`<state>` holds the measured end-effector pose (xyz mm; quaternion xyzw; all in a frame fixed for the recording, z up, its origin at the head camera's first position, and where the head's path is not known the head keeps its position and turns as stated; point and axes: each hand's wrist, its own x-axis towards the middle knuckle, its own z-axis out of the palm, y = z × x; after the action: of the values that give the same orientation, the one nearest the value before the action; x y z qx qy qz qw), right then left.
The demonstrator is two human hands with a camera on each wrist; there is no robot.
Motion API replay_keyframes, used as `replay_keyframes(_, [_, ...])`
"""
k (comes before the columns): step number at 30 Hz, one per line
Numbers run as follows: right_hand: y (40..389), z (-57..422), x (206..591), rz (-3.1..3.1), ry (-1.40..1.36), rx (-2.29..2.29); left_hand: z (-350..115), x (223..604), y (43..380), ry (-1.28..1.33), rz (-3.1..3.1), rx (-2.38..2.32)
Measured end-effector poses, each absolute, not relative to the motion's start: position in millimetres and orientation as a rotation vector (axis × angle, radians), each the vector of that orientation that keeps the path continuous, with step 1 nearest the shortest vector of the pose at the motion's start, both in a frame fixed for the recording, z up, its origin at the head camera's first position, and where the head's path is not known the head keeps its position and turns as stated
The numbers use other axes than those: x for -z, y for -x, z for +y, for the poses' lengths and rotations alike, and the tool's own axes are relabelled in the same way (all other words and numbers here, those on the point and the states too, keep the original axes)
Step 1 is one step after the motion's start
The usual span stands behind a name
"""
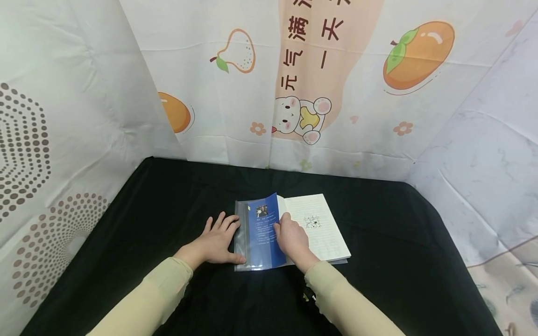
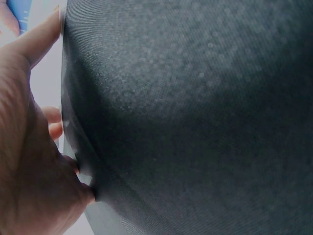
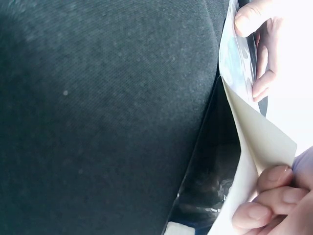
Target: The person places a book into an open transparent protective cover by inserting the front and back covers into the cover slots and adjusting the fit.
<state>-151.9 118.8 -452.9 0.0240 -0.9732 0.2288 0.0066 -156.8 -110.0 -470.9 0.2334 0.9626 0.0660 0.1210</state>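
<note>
An opened book lies on the black cloth in the head view, its white pages [image 1: 329, 238] with a small drawing on the right. On its left is a blue cover flap [image 1: 259, 249] bearing a photo and white text, beside a clear plastic book cover [image 1: 241, 247]. My right hand [image 1: 294, 240] grips the blue flap near its right edge; the right wrist view shows curled fingers [image 3: 274, 196] against the white paper [image 3: 239, 122], which stands up from the dark-looking sleeve. My left hand [image 1: 215, 241] spreads its fingers at the plastic cover's left edge, thumb resting on it.
Black cloth [image 1: 197, 186] covers the table around the book. Printed white curtains [image 1: 235, 116] hang behind the table's far edge, with more fabric at the left [image 1: 96, 116] and right [image 1: 483, 163]. A small dark item [image 1: 308, 295] shows beside the right sleeve.
</note>
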Motion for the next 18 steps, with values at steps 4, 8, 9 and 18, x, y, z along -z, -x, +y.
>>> replay_keyframes(4, [152.3,118.4,453.4,-3.052,-0.066,-0.705,-109.7,471.3,156.9,-0.68,2.81,-0.197])
replay_keyframes(8, [152.4,117.7,453.8,-3.061,-0.055,-0.709,-109.7,471.7,157.0,-0.678,2.811,-0.191])
replay_keyframes(9, [152.4,117.4,454.1,-3.065,-0.051,-0.707,-109.8,471.9,157.1,-0.679,2.812,-0.191])
replay_keyframes(18, [152.1,115.8,454.9,-3.068,-0.046,-0.691,-110.2,471.6,156.7,-0.687,2.816,-0.19])
